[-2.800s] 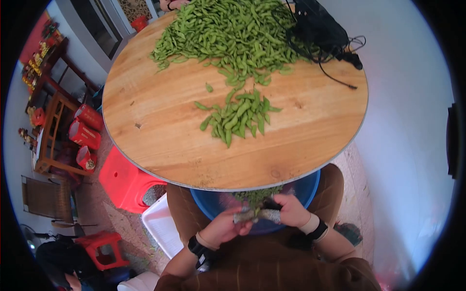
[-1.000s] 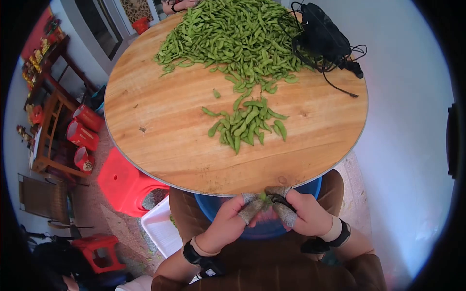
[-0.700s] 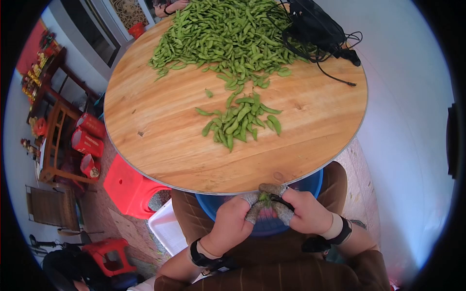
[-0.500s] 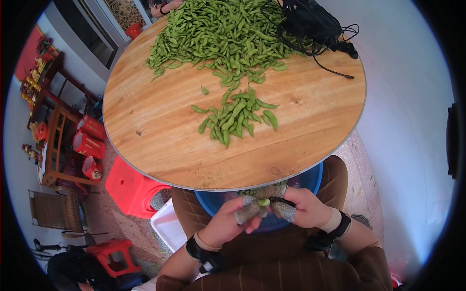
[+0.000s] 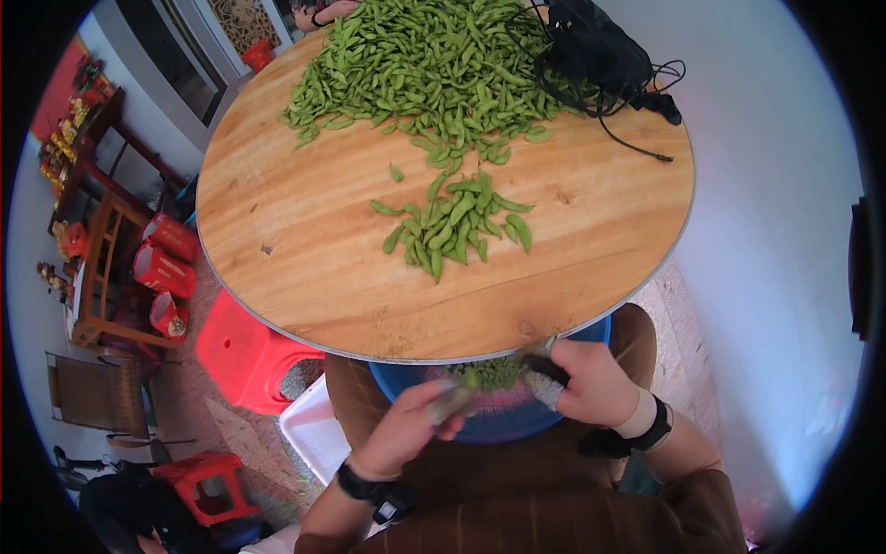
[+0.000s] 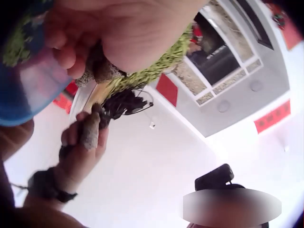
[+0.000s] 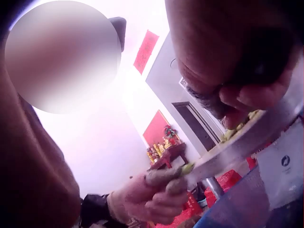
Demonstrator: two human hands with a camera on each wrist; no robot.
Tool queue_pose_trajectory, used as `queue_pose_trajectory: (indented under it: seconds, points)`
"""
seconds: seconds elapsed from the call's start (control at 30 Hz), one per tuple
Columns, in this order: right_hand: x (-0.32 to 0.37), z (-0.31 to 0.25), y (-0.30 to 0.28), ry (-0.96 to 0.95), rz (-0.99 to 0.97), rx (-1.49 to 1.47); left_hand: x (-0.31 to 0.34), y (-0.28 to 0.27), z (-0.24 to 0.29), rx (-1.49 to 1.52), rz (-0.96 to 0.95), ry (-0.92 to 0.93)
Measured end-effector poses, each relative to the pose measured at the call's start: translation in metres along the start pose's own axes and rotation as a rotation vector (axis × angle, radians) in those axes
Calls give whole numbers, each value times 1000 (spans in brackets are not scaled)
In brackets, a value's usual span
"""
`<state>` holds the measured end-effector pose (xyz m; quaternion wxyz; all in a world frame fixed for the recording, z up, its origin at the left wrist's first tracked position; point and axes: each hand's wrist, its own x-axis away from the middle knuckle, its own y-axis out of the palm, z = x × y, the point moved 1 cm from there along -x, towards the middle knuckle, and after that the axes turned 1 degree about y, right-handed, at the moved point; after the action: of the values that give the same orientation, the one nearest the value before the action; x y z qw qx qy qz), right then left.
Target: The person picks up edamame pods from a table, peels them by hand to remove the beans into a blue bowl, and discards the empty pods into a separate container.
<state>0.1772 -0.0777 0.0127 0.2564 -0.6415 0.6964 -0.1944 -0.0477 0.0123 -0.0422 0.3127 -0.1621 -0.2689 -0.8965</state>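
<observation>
In the head view my left hand (image 5: 406,425) is over the left side of a blue basin (image 5: 602,351), blurred by motion. Its thumb and finger, wrapped in grey covers, pinch a green bean pod (image 7: 188,167), whose tip shows in the right wrist view. My right hand (image 5: 595,383) is at the basin's right side, close to the table edge. Grey covers wrap its thumb and finger too, and it grips a small black object (image 5: 546,369) whose kind I cannot tell. Between the hands, green shelled beans (image 5: 496,374) lie in the basin.
A round wooden table (image 5: 305,286) bears a small group of pods (image 5: 452,226) and a large heap (image 5: 415,65) behind. A black bag with cables (image 5: 600,55) lies at the back right. A white tray (image 5: 309,429) and red stool (image 5: 245,355) stand left.
Half a second ago both hands met over the basin at a green pod. Now they are apart: the left has drawn back leftward, the right has stayed near the table edge with the black object.
</observation>
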Motion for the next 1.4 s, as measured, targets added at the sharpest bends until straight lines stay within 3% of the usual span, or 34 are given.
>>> queue_pose_trajectory:
  seconds: [0.13, 0.2, 0.23, 0.3, 0.33, 0.4, 0.5, 0.57, 0.63, 0.83, 0.93, 1.03, 1.1, 1.17, 1.23, 1.27, 1.33, 1.4]
  points:
    - [-34, -1, -28, 128, 136, 105, 54, -52, 15, -459, 311, 115]
    - [-58, 11, -36, 100, 195, 336, 83, -75, 21, -1461, 461, 35]
    - [-69, 17, -35, 101, 205, 332, 94, -81, 15, -1471, 458, 39]
    - [-90, 29, -32, 42, 364, 468, 111, -91, 6, -1734, 669, -61]
    - [-97, 35, -29, 45, 377, 464, 108, -90, 9, -1746, 667, -54]
    - [-105, 41, -22, 125, 365, 501, 98, -78, 13, -1355, 634, 112]
    - [-101, 25, -20, 234, 310, 352, 63, -46, 29, -1050, 392, 312]
    - [-85, 11, -18, 192, 315, 299, 37, -19, 41, -1003, 198, 506]
    - [-64, -5, -12, 158, 305, 245, 11, 5, 45, -799, 75, 574]
    - [-18, -19, 13, 91, 196, 157, -34, 44, 39, -368, 70, 510]
    - [-11, -20, 4, 32, 160, -74, -30, 44, 35, -288, 147, 453]
    - [-5, -10, -1, 51, 18, -222, -23, 44, 41, -387, 65, 466]
    - [-4, -7, -1, 19, -80, -58, -19, 45, 44, -425, 57, 446]
    - [-4, -6, -3, 32, -91, -105, -20, 46, 43, -458, 46, 426]
    - [-4, -4, -3, 49, -101, -149, -23, 46, 39, -624, 94, 614]
    - [-3, -3, -3, 44, -92, -210, -23, 46, 39, -629, 86, 608]
    - [-1, 3, -1, 44, -72, -273, -21, 44, 43, -1065, 119, 741]
    - [1, 11, 1, -4, -126, -362, -17, 49, 47, -1087, 101, 748]
